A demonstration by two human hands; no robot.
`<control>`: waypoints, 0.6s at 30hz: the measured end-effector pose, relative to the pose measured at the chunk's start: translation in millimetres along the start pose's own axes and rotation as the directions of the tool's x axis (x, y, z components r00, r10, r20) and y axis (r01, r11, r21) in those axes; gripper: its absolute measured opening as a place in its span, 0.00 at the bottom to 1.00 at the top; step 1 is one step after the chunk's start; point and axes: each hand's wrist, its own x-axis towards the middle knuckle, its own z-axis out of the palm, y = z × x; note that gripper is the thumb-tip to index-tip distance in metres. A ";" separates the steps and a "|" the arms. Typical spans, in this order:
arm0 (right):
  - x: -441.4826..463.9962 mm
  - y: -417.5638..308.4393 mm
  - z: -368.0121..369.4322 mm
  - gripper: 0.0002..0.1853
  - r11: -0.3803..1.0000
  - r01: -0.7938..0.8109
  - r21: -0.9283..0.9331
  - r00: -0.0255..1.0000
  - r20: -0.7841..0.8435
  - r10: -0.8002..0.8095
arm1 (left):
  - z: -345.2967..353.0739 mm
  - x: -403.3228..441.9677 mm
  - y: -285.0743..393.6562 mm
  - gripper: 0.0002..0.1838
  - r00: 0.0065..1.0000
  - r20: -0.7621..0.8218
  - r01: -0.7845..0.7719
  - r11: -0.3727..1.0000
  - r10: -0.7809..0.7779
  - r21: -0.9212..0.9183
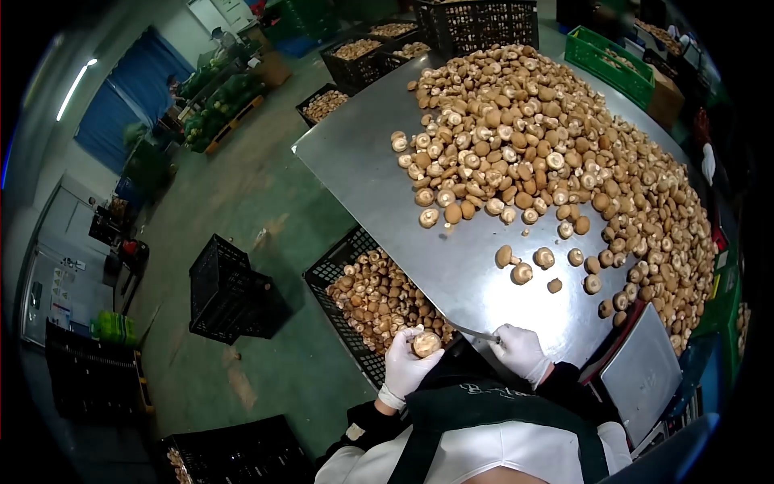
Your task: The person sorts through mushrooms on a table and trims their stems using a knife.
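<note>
My left hand [405,367], in a white glove, is closed around a mushroom [426,344] with its pale side showing. It is over the near side of a black crate [317,281] filled with mushrooms. Also gloved, my right hand [522,352] grips a knife [474,331] by its handle, the blade pointing left toward the mushroom. Blade and mushroom are apart. Both hands are at the near edge of a metal table [363,177]. A large heap of brown mushrooms [524,129] covers the table's far and right parts, with several loose ones [544,258] closer to me.
Stacked black crates [219,282] stand on the green floor to the left. More filled crates [355,52] are beyond the table, and a green crate [609,64] is at its far right. A grey flat panel [642,367] lies beside my right arm. People work in the background.
</note>
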 end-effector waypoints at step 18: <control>-61.0 30.8 -42.0 0.20 -0.207 -0.162 0.965 0.605 0.263 0.751 | 140.5 81.5 -12.6 0.31 0.695 0.719 -0.194 0.962 -0.003 0.191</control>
